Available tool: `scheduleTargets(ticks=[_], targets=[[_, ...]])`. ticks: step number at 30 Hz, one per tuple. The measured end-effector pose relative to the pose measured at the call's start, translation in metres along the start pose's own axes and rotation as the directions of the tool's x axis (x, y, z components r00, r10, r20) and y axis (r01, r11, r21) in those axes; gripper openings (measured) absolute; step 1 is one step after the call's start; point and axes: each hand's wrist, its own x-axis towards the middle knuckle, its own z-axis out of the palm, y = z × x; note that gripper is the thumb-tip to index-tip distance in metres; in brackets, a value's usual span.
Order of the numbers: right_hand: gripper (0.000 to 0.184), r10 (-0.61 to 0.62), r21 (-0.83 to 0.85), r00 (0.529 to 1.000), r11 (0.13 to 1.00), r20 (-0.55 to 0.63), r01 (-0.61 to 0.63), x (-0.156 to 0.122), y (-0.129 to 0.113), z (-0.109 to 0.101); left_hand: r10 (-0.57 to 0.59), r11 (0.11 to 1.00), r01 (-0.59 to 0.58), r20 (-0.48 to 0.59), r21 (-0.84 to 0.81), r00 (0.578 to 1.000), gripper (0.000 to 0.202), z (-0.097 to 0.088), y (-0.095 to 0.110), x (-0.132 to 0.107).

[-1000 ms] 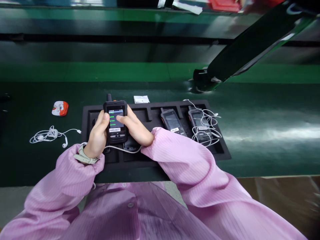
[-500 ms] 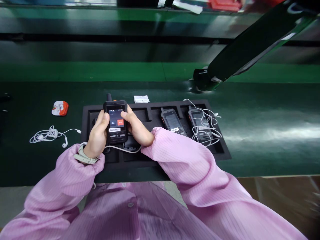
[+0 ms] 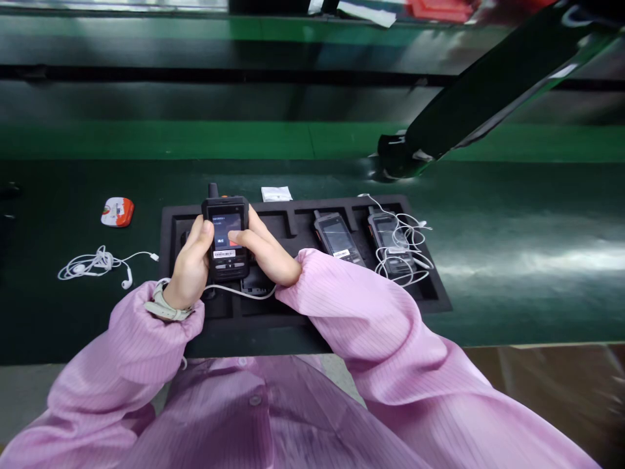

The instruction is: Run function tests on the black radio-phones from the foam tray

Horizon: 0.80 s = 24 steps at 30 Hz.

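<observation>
I hold a black handheld radio phone (image 3: 224, 225) upright over the left end of a black foam tray (image 3: 342, 306). My left hand (image 3: 191, 264) wraps round its left side, thumb on the edge of the lit screen. My right hand (image 3: 266, 251) grips its right side, and the thumb presses on the screen's lower right. A white cable (image 3: 239, 293) runs from below the phone. Two more handsets (image 3: 336, 238) (image 3: 390, 242) lie in tray slots to the right; a white earphone cord (image 3: 407, 251) is tangled over the far one.
White earphones (image 3: 97, 264) lie on the dark green belt left of the tray, and an orange and white tag (image 3: 117, 212) sits behind them. A small white packet (image 3: 276, 193) rests behind the tray. A dark slanted arm (image 3: 488, 85) crosses the upper right.
The phone's screen went from green text to a panel with grey and red buttons. My right thumb lifted, then came down on the red button. The hands and phone otherwise stayed put.
</observation>
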Motion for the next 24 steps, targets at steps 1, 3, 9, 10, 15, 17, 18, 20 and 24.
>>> scheduleTargets(ticks=[1, 3, 9, 10, 15, 17, 18, 20, 24], targets=[[0.040, 0.000, 0.000, 1.000, 1.000, 0.002, 0.000, -0.0001, -0.0003, 0.0000, 0.001, 1.000, -0.001, -0.002, 0.000, 1.000, 0.031, 0.0000, 0.0001, 0.0000], [0.041, 0.003, 0.000, 1.000, 1.000, 0.003, -0.003, 0.0000, -0.0009, 0.0002, -0.001, 1.000, 0.001, -0.001, -0.009, 1.000, 0.030, -0.0003, 0.0001, 0.0001], [0.043, 0.001, 0.039, 1.000, 0.999, 0.013, -0.002, 0.0014, 0.0014, 0.0004, -0.021, 1.000, 0.021, 0.022, -0.013, 1.000, 0.032, -0.0006, -0.0002, 0.0003], [0.044, 0.000, 0.056, 1.000, 0.998, 0.014, 0.000, 0.0016, 0.0023, 0.0002, -0.024, 1.000, 0.024, 0.024, -0.011, 0.999, 0.032, -0.0003, 0.0000, 0.0001], [0.042, 0.001, 0.070, 1.000, 0.998, 0.006, -0.001, 0.0015, 0.0032, 0.0001, -0.019, 1.000, 0.019, 0.020, -0.011, 1.000, 0.032, 0.0013, 0.0012, -0.0005], [0.047, 0.002, 0.037, 1.000, 0.999, 0.005, -0.002, 0.0013, 0.0019, 0.0014, -0.011, 1.000, 0.011, 0.015, -0.006, 1.000, 0.031, 0.0013, 0.0012, -0.0004], [0.052, 0.002, 0.020, 1.000, 1.000, 0.002, -0.002, 0.0014, 0.0013, 0.0023, -0.005, 1.000, 0.005, 0.011, 0.002, 1.000, 0.031, 0.0011, 0.0009, -0.0002], [0.062, -0.004, -0.008, 1.000, 1.000, -0.011, 0.004, 0.0015, 0.0004, 0.0039, 0.009, 1.000, -0.009, 0.000, 0.023, 1.000, 0.031, 0.0007, -0.0001, 0.0001], [0.061, -0.011, -0.024, 1.000, 1.000, -0.021, 0.011, 0.0012, -0.0001, 0.0036, 0.007, 0.999, -0.007, -0.001, 0.034, 1.000, 0.033, -0.0001, -0.0011, 0.0004]])
